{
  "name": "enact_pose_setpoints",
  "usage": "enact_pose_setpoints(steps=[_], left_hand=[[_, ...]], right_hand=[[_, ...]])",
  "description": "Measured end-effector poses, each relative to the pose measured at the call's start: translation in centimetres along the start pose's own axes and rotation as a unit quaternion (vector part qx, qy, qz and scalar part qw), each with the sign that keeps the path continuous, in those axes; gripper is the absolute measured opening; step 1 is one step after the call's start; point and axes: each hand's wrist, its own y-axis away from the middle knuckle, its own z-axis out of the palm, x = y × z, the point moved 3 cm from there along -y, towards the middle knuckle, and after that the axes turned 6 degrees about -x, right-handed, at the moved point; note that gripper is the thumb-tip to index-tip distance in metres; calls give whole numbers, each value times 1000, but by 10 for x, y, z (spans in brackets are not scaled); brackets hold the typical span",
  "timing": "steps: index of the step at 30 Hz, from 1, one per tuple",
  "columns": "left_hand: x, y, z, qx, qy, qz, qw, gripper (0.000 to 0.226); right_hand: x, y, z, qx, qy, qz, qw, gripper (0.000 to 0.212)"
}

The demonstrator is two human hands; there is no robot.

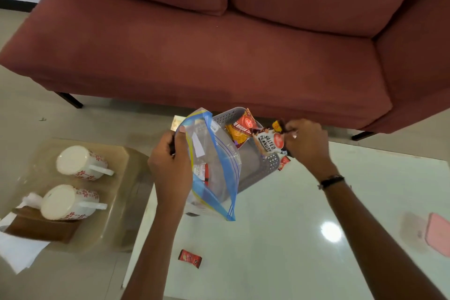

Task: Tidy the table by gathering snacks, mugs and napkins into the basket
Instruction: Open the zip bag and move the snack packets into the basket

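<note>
Left hand point(170, 163) is gripping the zip bag point(214, 168) over the basket point(250, 165), right hand point(306, 143) clutching peanut packets point(270, 141) at its rim. Honestly, the packets could slip and miss the basket.

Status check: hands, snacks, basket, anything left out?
Left hand grips zip bag. Right hand pinches peanut packets over basket. Mugs, small red packet still out.
</note>
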Motion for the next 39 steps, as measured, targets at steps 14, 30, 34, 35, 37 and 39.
enact_pose_setpoints(steps=[14,30,34,35,37,39], left_hand=[[-15,-3,7,-23,55,-4,998,41],[-14,5,3,-37,63,-32,997,35],[-5,16,2,-49,74,-30,996,30],[-2,19,1,-51,73,-29,996,29],[2,26,-1,-50,62,-24,997,29],[3,32,-3,-42,47,-13,998,33]], right_hand=[[53,-67,113,-116,-7,130,985,19],[-41,15,22,56,-200,-153,966,6],[-114,79,38,-210,-87,-312,923,13],[-123,85,55,-276,-14,-308,910,16],[-131,86,89,-353,99,-260,893,21],[-129,78,118,-372,160,-209,890,26]])
